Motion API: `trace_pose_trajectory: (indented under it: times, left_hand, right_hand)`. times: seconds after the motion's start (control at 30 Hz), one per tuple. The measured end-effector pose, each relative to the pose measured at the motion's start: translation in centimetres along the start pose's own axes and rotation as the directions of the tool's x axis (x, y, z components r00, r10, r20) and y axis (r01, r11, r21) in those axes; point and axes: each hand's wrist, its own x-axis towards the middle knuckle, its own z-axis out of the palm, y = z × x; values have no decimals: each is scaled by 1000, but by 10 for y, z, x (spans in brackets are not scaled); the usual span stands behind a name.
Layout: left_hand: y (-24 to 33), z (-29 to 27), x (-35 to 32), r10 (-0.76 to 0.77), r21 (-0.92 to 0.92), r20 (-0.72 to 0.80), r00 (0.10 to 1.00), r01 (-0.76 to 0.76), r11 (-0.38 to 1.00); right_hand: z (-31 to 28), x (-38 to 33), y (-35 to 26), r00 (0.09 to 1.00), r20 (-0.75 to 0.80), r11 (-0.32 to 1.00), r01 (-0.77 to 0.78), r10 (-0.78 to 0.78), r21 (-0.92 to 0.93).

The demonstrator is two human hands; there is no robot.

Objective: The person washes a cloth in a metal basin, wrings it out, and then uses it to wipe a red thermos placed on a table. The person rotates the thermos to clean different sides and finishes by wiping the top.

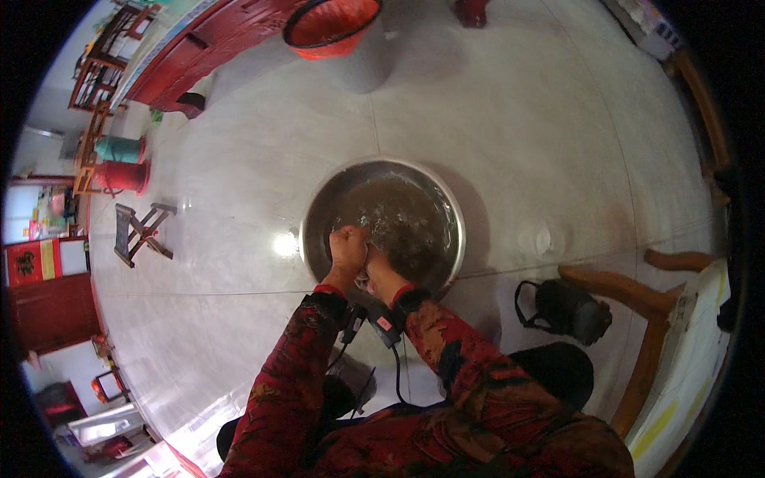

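Note:
A wide metal basin (461,239) of murky, brownish water stands on the floor in front of me. Ripples and bright glints break the water (398,211). Over its near left part, my left hand (347,248) is closed in a fist, knuckles up. My right hand (381,272) presses against it from the right, its fingers mostly hidden behind the left. A small pale bit of something (362,281) shows between the wrists; I cannot make out its kind. Both forearms wear red patterned sleeves, with dark bands and small cabled devices (384,323) at the wrists.
Beyond the basin stands a grey bin (358,68) with a red liner, near a red cabinet (203,48). A folding stool (142,233) is at the left. To the right, a black bag-like item (570,311) lies near a wooden chair (621,291).

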Motion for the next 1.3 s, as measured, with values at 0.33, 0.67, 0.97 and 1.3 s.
trace_pose_trajectory:
  times: [0.33,0.67,0.97,1.3]
  left_hand:
    - [62,-96,1,-135,-215,113,984,157,964]
    - [56,-66,-7,-52,-672,617,785,561,483]
    - [67,-62,-7,45,-752,509,860,418,509]
    - [90,-40,-23,429,205,158,889,-455,867]
  right_hand:
    - [-11,-33,-132,780,86,651,572,-620,-499]
    - [78,-109,-77,212,829,-394,801,-517,-451]
    - [57,-132,-119,619,693,-63,727,-369,-684]
    - [63,-105,-55,934,299,979,203,-196,6]
